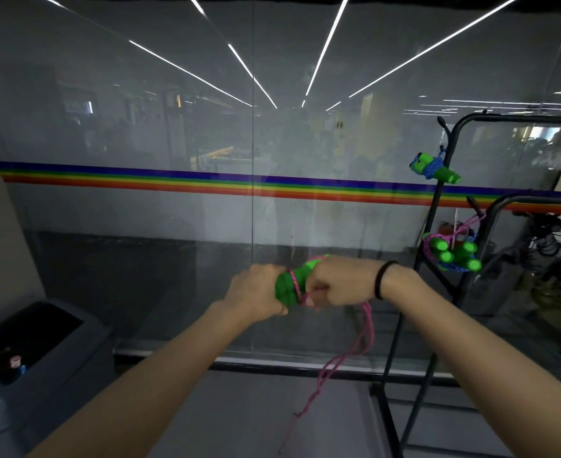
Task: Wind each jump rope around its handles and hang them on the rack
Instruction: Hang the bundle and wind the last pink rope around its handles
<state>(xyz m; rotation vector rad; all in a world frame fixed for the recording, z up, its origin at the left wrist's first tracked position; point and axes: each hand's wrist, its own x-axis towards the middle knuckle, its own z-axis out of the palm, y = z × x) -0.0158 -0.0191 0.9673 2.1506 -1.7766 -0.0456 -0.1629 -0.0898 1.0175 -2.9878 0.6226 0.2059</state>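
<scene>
While the left hand [256,292] curls tightly round the near ends of the green handles [290,284], held side by side in the middle of the head view, the right hand [338,282] is closed into a fist just to their right, its fingers pinching the pink rope [355,345] where it leaves the handles. A few turns of that rope cross the handles between the two hands; the loose length drops from under the right fist and trails down toward the near floor. A black band [380,282] circles the right wrist. On the right stands the black rack [437,226], well apart from the hands. A wound bundle with blue cord [434,168] hangs on one of its upper hooks, and a lower cluster of green handles [454,252], tied with pink and blue cord, hangs from a hook below it. Beyond the hands runs a glass wall with a rainbow stripe [173,181] across it. A grey bin [57,342] with a dark opening sits at the near left.
</scene>
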